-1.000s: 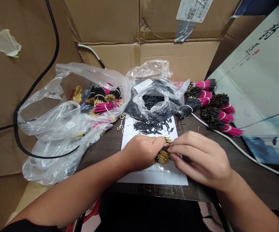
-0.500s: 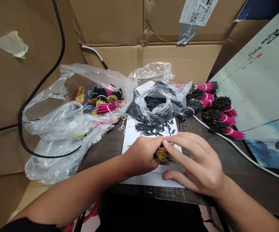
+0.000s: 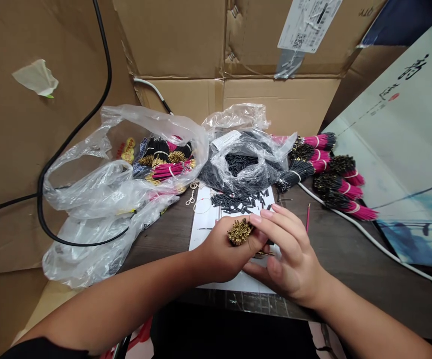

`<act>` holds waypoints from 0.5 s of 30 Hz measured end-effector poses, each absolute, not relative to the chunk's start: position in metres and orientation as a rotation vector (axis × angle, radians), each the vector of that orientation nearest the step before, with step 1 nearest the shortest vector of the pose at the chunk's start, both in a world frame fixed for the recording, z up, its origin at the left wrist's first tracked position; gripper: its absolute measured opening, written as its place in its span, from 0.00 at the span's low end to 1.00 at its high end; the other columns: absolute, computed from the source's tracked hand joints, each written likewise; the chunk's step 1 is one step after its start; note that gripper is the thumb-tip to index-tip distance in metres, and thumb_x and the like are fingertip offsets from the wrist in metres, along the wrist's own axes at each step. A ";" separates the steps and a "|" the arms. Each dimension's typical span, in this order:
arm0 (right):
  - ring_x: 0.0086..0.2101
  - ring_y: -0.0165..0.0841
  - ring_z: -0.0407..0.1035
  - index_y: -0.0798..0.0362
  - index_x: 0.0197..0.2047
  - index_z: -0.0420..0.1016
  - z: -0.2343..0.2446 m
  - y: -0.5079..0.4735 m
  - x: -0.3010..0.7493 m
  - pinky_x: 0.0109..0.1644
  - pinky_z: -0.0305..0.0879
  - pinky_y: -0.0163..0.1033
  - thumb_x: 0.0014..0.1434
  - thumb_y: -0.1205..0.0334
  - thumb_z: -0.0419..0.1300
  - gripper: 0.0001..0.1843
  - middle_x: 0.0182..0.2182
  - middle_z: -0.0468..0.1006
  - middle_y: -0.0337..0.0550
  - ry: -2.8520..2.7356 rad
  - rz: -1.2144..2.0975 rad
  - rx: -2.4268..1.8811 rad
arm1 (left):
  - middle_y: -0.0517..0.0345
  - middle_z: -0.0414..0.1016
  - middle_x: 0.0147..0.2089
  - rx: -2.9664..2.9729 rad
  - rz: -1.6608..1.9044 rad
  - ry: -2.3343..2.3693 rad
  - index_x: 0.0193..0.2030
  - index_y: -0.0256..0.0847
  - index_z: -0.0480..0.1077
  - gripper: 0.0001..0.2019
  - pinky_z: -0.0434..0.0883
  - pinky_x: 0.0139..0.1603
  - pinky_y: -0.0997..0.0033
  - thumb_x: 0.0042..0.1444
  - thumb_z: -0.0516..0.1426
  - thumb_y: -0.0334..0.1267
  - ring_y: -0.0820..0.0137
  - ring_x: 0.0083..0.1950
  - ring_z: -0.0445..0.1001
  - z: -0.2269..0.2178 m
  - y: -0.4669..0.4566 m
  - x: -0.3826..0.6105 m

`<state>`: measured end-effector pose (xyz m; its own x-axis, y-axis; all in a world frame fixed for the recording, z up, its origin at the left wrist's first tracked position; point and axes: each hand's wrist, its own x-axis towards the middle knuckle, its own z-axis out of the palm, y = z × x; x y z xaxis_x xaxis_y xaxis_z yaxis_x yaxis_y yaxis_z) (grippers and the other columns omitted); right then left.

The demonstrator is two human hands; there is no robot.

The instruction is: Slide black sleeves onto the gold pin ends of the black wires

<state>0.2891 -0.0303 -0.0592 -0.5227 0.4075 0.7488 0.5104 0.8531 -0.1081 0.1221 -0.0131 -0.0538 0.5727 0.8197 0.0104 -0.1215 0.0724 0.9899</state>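
Observation:
My left hand (image 3: 225, 254) is closed around a bundle of thin wires with gold-coloured tube-like terminals (image 3: 239, 232), whose ends face up out of the fist. A few more gold terminals show lower down, between the two hands. My right hand (image 3: 293, 254) is beside it, fingers stretched out and thumb apart, its fingertips touching the edge of the bundle and the left thumb. Under both hands lies a white printed sheet (image 3: 204, 234). Loose short black sleeves (image 3: 234, 203) are scattered on its far part.
Behind the sleeves sits an open plastic bag of black sleeves (image 3: 242, 164). At left, a clear bag (image 3: 89, 184) holds banded wire bundles (image 3: 171, 169). More pink-and-black wire bundles (image 3: 345, 188) lie at right by a white cable (image 3: 335, 207). Cardboard walls (image 3: 178, 45) surround the dark table.
The bundle in my left hand has tilted, so its terminal ends now face up toward me. My right hand has shifted left and lower, its fingers more bent. The view has moved slightly.

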 end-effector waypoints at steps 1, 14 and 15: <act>0.58 0.43 0.59 0.38 0.66 0.44 -0.059 -0.031 0.288 0.61 0.60 0.64 0.54 0.64 0.64 0.44 0.64 0.56 0.45 -2.195 -0.137 -0.670 | 0.63 0.63 0.21 1.236 0.780 0.672 0.33 0.35 0.66 0.11 0.62 0.23 0.82 0.60 0.55 0.42 0.82 0.22 0.61 -0.055 -0.014 0.123; 0.59 0.46 0.57 0.43 0.70 0.32 -0.048 -0.029 0.292 0.63 0.56 0.63 0.50 0.48 0.66 0.56 0.63 0.57 0.48 -2.159 -0.059 -0.651 | 0.58 0.70 0.28 1.545 0.957 0.683 0.35 0.35 0.67 0.08 0.67 0.31 0.82 0.61 0.53 0.38 0.80 0.29 0.70 -0.046 -0.017 0.121; 0.59 0.50 0.57 0.49 0.70 0.34 -0.046 -0.029 0.294 0.62 0.56 0.64 0.48 0.44 0.66 0.59 0.63 0.57 0.53 -2.126 -0.033 -0.656 | 0.58 0.71 0.28 1.718 1.024 0.682 0.34 0.34 0.67 0.06 0.67 0.31 0.83 0.61 0.53 0.34 0.81 0.29 0.69 -0.043 -0.015 0.118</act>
